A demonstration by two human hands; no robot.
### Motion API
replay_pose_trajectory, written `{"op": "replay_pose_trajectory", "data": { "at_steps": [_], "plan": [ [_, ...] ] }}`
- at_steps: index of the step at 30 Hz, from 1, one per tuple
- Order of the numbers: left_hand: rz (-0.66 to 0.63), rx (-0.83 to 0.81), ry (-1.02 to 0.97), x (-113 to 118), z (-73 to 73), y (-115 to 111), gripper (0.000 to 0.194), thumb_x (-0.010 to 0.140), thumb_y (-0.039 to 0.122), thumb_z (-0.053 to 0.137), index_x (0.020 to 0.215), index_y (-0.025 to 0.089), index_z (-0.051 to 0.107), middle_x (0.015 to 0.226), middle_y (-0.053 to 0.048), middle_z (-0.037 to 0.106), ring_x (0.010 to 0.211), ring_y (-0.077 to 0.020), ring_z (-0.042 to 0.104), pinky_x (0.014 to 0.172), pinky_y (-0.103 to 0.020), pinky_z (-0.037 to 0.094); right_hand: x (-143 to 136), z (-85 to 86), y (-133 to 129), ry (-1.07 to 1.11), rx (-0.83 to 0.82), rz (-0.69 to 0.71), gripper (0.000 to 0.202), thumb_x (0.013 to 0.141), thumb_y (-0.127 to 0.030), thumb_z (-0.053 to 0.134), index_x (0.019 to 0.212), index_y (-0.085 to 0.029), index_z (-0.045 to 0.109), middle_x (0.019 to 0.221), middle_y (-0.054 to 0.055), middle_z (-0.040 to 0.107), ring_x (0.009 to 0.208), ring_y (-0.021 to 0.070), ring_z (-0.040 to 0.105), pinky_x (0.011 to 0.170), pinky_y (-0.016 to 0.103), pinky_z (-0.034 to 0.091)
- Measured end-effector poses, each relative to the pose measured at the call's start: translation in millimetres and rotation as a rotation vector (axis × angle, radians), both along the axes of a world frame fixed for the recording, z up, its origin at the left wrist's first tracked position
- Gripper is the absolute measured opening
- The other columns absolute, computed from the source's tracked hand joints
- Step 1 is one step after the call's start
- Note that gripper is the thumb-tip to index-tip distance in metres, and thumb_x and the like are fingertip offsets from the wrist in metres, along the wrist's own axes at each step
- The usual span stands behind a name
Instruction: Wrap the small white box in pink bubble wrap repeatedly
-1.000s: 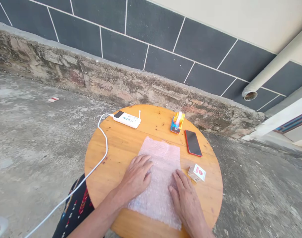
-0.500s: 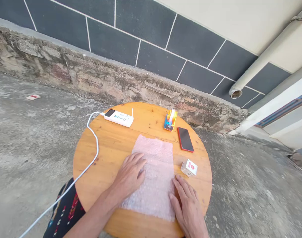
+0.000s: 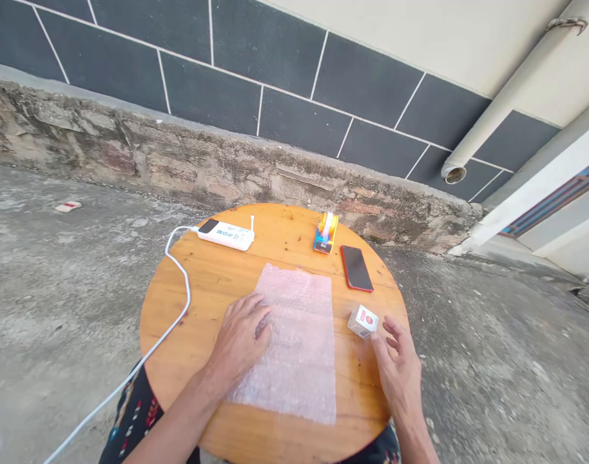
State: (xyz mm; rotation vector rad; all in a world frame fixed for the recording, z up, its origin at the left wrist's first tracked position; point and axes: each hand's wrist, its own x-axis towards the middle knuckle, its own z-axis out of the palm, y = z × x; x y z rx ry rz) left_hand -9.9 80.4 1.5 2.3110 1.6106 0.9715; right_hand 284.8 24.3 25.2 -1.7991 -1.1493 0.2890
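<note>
A sheet of bubble wrap lies flat on the round wooden table. My left hand rests palm down over its left edge, fingers stretched out. Beside the small white box with red print is my right hand, its fingers apart and curved. The thumb tip is at the box's lower right corner; whether it touches I cannot tell. Nothing is held in either hand.
A tape dispenser and a phone in a red case lie beyond the box. A white power bank-like device with a white cable sits at the far left. Behind the table runs a stone-based wall.
My right hand has left the right edge of the bubble wrap and moved right and forward to the box. My left hand stays on the wrap. The view has shifted slightly.
</note>
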Motion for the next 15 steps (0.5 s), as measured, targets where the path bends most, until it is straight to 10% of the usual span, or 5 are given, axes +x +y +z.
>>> {"op": "replay_pose_trajectory", "data": {
  "at_steps": [3,10,15],
  "plan": [
    [-0.005,-0.012,0.031,1.8,2.2,-1.0,0.029,0.078,0.016,0.051,0.104,0.022,0.064,0.123,-0.008,0.057,0.115,-0.0273,0.049,0.098,-0.047,0.040,-12.1,4.4,-10.8,-0.099,0.039,0.011,0.041,0.080,-0.050,0.056,0.110,-0.021,0.060,0.116,0.010,0.061,0.101,0.0285,0.057,0.088,0.044,0.046],
    [0.011,-0.035,0.048,3.5,7.1,-2.0,0.029,0.079,0.016,0.051,0.105,0.021,0.063,0.124,-0.009,0.056,0.116,-0.0289,0.048,0.098,-0.047,0.039,-90.9,34.8,9.9,0.307,-0.188,0.725,0.031,0.085,-0.039,0.056,0.111,-0.023,0.061,0.091,0.005,0.066,0.081,0.0195,0.061,0.072,0.031,0.050],
    [0.010,-0.039,0.025,2.4,5.1,-2.7,0.027,0.080,0.018,0.052,0.105,0.021,0.062,0.126,-0.010,0.054,0.118,-0.0288,0.046,0.099,-0.047,0.038,-111.8,20.4,31.8,0.687,-0.291,0.729,0.038,0.078,-0.039,0.065,0.111,-0.021,0.063,0.122,0.010,0.061,0.114,0.0282,0.056,0.084,0.039,0.051]
  ]
}}
